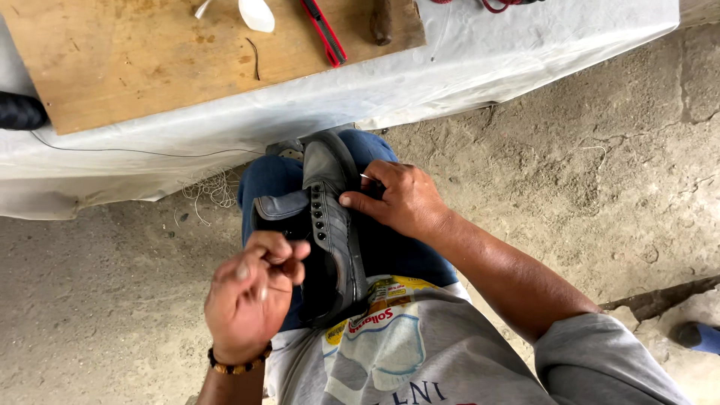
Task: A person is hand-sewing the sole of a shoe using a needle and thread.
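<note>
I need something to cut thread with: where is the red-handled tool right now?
In the head view, the red-handled tool lies at the top centre on the wooden board, between a white scrap and a dark wooden handle.

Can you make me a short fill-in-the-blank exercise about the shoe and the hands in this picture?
1. The grey shoe rests on the person's ____, which is clad in blue jeans.
2. The right hand presses against the shoe's ____ side.
3. The left hand wears a beaded ____ at the wrist.
4. The wooden board lies on a table draped with a ____ cover.

Missing words: lap; right; bracelet; white
</note>
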